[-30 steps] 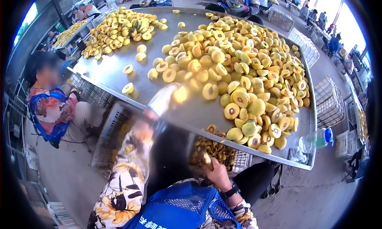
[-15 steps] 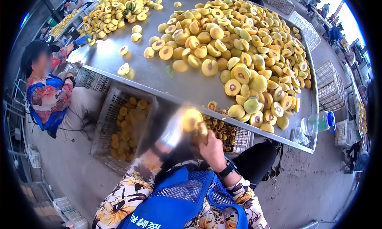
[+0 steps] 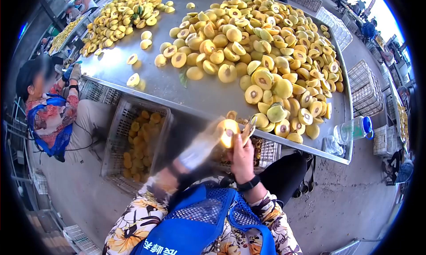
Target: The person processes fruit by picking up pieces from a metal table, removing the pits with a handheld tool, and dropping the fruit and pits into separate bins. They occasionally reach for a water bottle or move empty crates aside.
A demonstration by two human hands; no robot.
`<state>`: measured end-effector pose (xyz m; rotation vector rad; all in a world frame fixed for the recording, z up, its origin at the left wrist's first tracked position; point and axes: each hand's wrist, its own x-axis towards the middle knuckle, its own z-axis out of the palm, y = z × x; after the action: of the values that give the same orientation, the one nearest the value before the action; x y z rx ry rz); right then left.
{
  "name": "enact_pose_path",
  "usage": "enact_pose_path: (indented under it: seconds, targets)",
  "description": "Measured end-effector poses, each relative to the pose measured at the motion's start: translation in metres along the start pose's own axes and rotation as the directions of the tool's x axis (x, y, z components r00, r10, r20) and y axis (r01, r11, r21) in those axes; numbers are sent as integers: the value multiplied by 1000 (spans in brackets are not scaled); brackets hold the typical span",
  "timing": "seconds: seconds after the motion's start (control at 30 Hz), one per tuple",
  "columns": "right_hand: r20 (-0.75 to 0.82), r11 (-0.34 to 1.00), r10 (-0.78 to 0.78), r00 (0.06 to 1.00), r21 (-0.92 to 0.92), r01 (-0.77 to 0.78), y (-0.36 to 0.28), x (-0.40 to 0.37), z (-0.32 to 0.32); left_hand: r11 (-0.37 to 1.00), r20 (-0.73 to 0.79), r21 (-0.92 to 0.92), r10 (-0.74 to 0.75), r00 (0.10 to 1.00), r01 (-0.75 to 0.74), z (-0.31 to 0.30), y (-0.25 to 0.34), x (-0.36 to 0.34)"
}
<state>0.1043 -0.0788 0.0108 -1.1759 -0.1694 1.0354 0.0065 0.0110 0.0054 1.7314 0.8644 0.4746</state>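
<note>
My left hand [image 3: 200, 145], in a pale glove and smeared by motion, holds a yellow peach half [image 3: 228, 132] with its cut face and brown pit area showing. Close beside that fruit, my right hand [image 3: 243, 159] is bare and closed around a small hand tool [image 3: 250, 127] with a curved, loop-like end pointing up. Both hands are just off the near edge of the metal table [image 3: 199, 93]. Below them, a crate [image 3: 270, 154] with brown pits and scraps is partly hidden by my hands.
A big heap of peach halves [image 3: 262, 51] covers much of the table; a smaller pile [image 3: 120, 22] lies far left. A crate [image 3: 116, 139] of peach halves stands on the floor at left, near a seated co-worker [image 3: 53, 108]. A plastic bottle [image 3: 353, 130] stands at the right corner.
My right hand has risen, and the tool's end now shows above it. The peach half has shifted right, its cut face now visible. The co-worker's hands have drawn back from the far pile.
</note>
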Motion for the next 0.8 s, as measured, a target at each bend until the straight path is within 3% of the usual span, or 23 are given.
enact_pose_path:
  seconds: [0.03, 0.1, 0.13, 0.17, 0.23, 0.43, 0.5, 0.67, 0.73, 0.8]
  targets:
    - [-63, 989, 23, 998, -142, -31, 12, -2, 2, 951, -36, -308, -45, 998, 31, 9, -10, 3]
    - [53, 939, -7, 999, -343, 25, 23, -13, 5, 589, -57, -807, -151, 987, 43, 17, -19, 8]
    - [110, 793, -64, 992, -598, 117, 12, -21, 5, 369, -5, -925, -251, 968, 91, 15, -11, 3]
    - [138, 704, -91, 986, -692, 162, 9, -22, 2, 449, -4, -886, -257, 966, 116, 13, -19, 3]
    - [204, 489, -140, 969, -837, 247, 7, -23, -4, 316, 57, -930, -383, 922, 189, 13, -19, 11]
    - [256, 407, -196, 947, -857, 316, 6, -21, -18, 364, 67, -900, -429, 901, 241, 14, -11, 8]
    - [273, 392, -183, 945, -861, 324, 8, -21, -22, 599, -86, -793, -285, 955, 108, 22, -27, 9]
    - [283, 444, -136, 950, -839, 313, 9, -25, -25, 775, -216, -632, -166, 962, -8, 33, -40, 8]
    - [279, 465, -117, 953, -833, 300, 10, -27, -26, 853, -288, -518, -101, 952, -67, 37, -35, 6]
    - [281, 475, -101, 954, -829, 295, 12, -29, -28, 968, -325, -164, 126, 937, -188, 35, -39, 4]
